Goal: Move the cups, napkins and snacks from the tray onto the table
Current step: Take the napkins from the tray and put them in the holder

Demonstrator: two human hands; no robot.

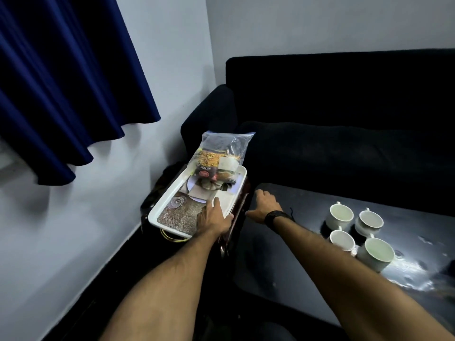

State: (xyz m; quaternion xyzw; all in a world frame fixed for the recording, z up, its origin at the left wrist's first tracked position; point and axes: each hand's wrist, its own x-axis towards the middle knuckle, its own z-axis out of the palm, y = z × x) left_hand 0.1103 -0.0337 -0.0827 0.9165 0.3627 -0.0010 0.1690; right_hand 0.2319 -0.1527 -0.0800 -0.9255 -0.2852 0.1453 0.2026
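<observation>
My left hand [213, 216] lies flat, fingers spread, on the white napkin [225, 201] at the near right corner of the white tray [164, 202], gripping nothing. My right hand [263, 205], a black watch [275, 216] on its wrist, hangs open with loose fingers over the edge of the glossy black table [307, 244], between tray and cups, empty. The tray sits on a small dark stand beside the pale wall [81, 225], its printed base partly bare. A clear bag of snacks [218, 158] leans at its far end. Four white cups [358, 232] stand clustered on the table. A dark sofa [344, 114] fills the corner; a blue curtain [66, 82] hangs at left.
</observation>
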